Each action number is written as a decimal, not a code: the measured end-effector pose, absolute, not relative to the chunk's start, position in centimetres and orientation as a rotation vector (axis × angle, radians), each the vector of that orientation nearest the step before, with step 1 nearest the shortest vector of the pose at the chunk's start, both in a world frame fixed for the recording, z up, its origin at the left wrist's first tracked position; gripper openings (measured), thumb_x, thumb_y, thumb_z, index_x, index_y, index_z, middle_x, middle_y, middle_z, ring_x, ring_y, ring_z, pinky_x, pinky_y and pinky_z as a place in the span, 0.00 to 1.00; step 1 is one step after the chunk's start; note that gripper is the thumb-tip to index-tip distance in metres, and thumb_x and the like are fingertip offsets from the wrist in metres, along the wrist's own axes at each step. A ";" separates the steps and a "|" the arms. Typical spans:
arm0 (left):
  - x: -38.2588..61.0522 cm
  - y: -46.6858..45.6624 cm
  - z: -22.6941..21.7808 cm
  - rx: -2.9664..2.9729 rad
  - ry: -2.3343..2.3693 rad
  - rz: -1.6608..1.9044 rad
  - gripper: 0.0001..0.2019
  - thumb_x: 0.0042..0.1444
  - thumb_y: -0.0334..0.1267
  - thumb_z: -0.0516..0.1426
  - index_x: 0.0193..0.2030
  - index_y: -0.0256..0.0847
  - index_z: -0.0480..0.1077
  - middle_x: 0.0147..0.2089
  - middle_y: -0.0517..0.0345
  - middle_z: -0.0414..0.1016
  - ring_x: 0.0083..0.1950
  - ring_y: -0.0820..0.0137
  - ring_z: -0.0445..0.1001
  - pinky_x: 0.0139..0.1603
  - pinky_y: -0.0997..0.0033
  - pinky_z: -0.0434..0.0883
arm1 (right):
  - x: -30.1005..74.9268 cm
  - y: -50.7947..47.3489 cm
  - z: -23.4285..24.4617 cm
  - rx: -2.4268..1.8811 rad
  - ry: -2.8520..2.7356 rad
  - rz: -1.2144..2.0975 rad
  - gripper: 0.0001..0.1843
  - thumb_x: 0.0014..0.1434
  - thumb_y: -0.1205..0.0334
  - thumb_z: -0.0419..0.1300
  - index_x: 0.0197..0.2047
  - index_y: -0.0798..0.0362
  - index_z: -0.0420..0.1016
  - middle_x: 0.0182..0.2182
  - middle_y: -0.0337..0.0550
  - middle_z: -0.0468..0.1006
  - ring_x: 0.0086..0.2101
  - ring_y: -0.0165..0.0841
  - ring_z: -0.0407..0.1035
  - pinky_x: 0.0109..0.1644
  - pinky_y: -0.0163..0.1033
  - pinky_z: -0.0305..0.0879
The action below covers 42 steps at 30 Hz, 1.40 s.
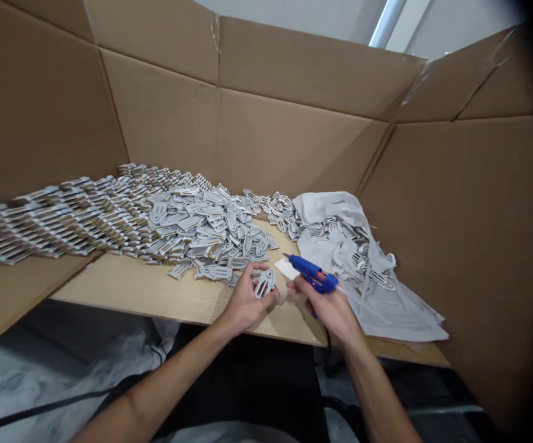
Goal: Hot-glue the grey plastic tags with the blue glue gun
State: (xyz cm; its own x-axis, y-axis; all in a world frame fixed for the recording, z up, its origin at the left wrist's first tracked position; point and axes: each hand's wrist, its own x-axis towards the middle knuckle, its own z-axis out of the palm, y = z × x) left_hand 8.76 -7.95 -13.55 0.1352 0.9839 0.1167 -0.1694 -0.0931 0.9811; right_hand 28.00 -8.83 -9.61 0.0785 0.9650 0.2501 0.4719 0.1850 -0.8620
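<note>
My left hand (247, 299) pinches a small grey slotted plastic piece (265, 282) just above the wooden table (156, 292). My right hand (328, 304) grips a blue glue gun (313, 272), its nozzle pointing left toward a small white card (287, 268) lying on the table. The two hands are close together near the table's front edge. A big heap of the same grey pieces (211, 231) lies just behind my left hand.
Rows of stacked grey pieces (54, 218) run off to the left. Crumpled white paper and plastic (363, 264) with more pieces lies at the right. Tall cardboard walls (271, 123) surround the table. A black cable (327, 344) hangs below the front edge.
</note>
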 end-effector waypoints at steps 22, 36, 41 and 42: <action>8.9 -8.0 -12.9 1.176 0.934 1.251 0.30 0.45 0.42 0.73 0.50 0.40 0.65 0.36 0.59 0.77 0.36 0.70 0.74 0.40 0.72 0.70 | 27.6 -9.0 -9.2 -1.319 -1.524 0.690 0.15 0.54 0.49 0.67 0.31 0.49 0.71 0.26 0.37 0.74 0.28 0.34 0.68 0.35 0.39 0.68; 8.9 -7.9 -13.4 1.202 0.998 1.284 0.26 0.48 0.42 0.71 0.49 0.40 0.65 0.34 0.61 0.76 0.34 0.71 0.73 0.37 0.72 0.68 | 27.8 -9.2 -10.0 -1.205 -1.546 0.818 0.29 0.54 0.53 0.67 0.57 0.53 0.72 0.57 0.59 0.80 0.41 0.40 0.79 0.44 0.43 0.76; 9.0 -7.9 -13.4 1.207 0.962 1.270 0.27 0.47 0.42 0.72 0.50 0.41 0.64 0.34 0.61 0.75 0.34 0.71 0.72 0.37 0.73 0.68 | 27.5 -8.8 -10.4 -1.269 -1.549 0.749 0.17 0.56 0.50 0.69 0.42 0.55 0.77 0.39 0.51 0.84 0.37 0.41 0.78 0.44 0.43 0.74; 9.0 -7.9 -13.4 1.211 0.958 1.260 0.28 0.47 0.42 0.72 0.50 0.41 0.64 0.34 0.61 0.75 0.34 0.72 0.72 0.37 0.73 0.68 | 27.5 -8.8 -10.4 -1.273 -1.553 0.756 0.16 0.56 0.51 0.69 0.40 0.54 0.76 0.36 0.49 0.83 0.35 0.39 0.78 0.42 0.42 0.73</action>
